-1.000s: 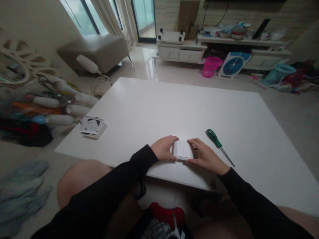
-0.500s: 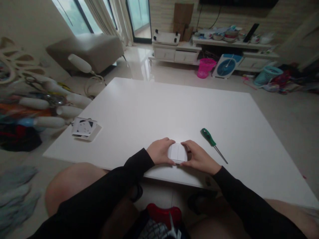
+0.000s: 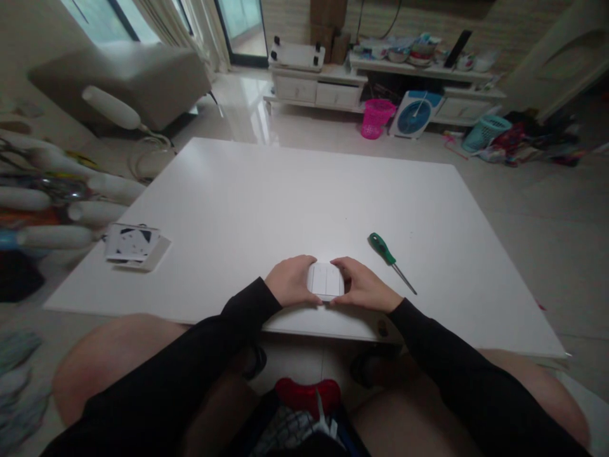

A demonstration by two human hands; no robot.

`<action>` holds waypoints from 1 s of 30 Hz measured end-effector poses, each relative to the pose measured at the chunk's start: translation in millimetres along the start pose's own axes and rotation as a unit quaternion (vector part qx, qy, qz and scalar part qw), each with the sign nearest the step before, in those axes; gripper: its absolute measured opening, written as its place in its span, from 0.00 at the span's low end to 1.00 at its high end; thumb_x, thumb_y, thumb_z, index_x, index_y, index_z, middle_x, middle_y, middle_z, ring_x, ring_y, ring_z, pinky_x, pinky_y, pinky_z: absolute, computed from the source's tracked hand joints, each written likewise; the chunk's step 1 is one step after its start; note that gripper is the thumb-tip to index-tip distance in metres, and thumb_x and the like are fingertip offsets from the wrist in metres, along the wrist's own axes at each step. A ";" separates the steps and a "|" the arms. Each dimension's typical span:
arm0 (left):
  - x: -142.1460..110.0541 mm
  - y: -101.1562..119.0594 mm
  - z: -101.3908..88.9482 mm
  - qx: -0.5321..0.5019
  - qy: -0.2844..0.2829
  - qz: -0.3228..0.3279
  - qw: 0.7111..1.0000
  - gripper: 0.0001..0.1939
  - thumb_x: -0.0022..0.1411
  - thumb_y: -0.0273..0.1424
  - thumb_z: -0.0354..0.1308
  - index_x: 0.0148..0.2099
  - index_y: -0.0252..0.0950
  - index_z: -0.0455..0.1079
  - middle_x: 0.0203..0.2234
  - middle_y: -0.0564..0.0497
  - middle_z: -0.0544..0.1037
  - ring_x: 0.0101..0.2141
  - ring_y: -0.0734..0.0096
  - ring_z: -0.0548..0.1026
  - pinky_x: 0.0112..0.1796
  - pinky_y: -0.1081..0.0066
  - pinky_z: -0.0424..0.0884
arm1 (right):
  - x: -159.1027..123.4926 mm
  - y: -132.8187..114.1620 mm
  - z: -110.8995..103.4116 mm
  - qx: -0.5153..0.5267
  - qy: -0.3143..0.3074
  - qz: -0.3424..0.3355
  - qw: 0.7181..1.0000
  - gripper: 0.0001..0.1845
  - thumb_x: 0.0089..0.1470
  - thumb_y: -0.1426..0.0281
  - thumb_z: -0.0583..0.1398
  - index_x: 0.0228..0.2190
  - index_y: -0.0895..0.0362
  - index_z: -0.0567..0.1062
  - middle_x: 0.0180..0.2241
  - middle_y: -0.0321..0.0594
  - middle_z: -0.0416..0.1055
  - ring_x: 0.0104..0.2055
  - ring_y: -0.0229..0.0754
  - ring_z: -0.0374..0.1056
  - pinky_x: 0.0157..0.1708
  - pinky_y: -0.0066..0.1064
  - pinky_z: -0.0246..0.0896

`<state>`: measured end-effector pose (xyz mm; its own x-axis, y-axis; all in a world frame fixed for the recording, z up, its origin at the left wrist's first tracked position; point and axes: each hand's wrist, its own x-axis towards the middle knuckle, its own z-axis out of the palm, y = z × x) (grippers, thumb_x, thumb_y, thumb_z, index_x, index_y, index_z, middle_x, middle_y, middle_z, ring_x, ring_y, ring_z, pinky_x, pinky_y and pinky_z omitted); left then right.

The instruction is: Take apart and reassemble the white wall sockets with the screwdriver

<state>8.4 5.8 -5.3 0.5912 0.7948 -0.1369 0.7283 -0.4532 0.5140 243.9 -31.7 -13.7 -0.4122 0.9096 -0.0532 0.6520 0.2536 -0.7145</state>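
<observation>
A white light switch (image 3: 326,280) with two rocker panels is held over the near part of the white table (image 3: 266,203). My left hand (image 3: 291,282) grips its left side, thumb at the near edge and fingers at the far edge. On the opposite side, my right hand (image 3: 367,284) closes round the right edge in the same way. The undersides of the switch and some fingertips are hidden. To the right of my right hand lies a green-handled screwdriver (image 3: 382,248), its metal shaft pointing toward me.
At the table's left edge stands an open white box (image 3: 136,246) with dark printed marks. White rounded arms of a stand (image 3: 111,106) crowd the left side. Beyond the table are a pink basket (image 3: 375,117), a blue and white fan (image 3: 413,115) and a low cabinet (image 3: 316,93).
My view has shifted a little, so the table and everything on it sit further left and slightly higher. Both hands keep their hold on the switch.
</observation>
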 end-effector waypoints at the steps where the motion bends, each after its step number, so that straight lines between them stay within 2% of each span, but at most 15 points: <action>1: -0.3 0.4 -0.9 0.000 -0.002 0.001 1.000 0.47 0.38 0.49 0.78 0.57 0.34 0.69 0.50 0.40 0.80 0.49 0.46 0.79 0.49 0.57 0.74 | -0.4 -0.5 0.3 -0.003 0.002 0.001 1.000 0.45 0.37 0.63 0.77 0.55 0.56 0.69 0.51 0.50 0.72 0.50 0.54 0.71 0.49 0.47 0.67; 12: -0.2 4.3 -8.3 -0.026 -0.010 0.017 0.999 0.47 0.40 0.46 0.79 0.59 0.31 0.69 0.49 0.39 0.79 0.49 0.47 0.78 0.51 0.57 0.73 | -1.5 -3.9 5.1 -0.056 0.005 -0.056 0.997 0.44 0.46 0.55 0.73 0.60 0.56 0.66 0.50 0.50 0.71 0.50 0.54 0.68 0.51 0.48 0.66; 19: -0.3 6.6 -11.2 -0.022 -0.024 0.013 0.999 0.49 0.39 0.47 0.79 0.60 0.31 0.70 0.47 0.41 0.80 0.46 0.49 0.79 0.45 0.60 0.75 | 1.9 -4.9 1.0 -0.064 -0.002 -0.051 0.997 0.45 0.42 0.55 0.75 0.59 0.54 0.69 0.49 0.49 0.72 0.48 0.55 0.70 0.49 0.48 0.67; 24: 0.2 7.4 -11.6 -0.013 -0.025 0.012 1.000 0.49 0.40 0.48 0.79 0.61 0.31 0.70 0.48 0.41 0.80 0.43 0.51 0.80 0.44 0.61 0.74 | 3.0 -5.1 -0.6 -0.075 -0.011 -0.047 0.996 0.47 0.42 0.55 0.75 0.60 0.55 0.69 0.48 0.50 0.73 0.47 0.54 0.70 0.48 0.47 0.68; 30: -1.3 6.4 -9.0 -0.014 -0.021 0.010 1.000 0.48 0.41 0.48 0.78 0.61 0.32 0.70 0.49 0.41 0.79 0.45 0.50 0.79 0.44 0.61 0.74 | 0.5 -2.7 2.4 -0.076 -0.006 -0.051 0.996 0.47 0.44 0.54 0.74 0.61 0.57 0.67 0.50 0.51 0.72 0.50 0.55 0.69 0.51 0.48 0.67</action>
<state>9.2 5.5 5.8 0.6204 0.7675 -0.1618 0.7062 -0.4568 0.5410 240.4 -32.8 -13.5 -0.4881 0.8728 0.0063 0.6945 0.3927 -0.6028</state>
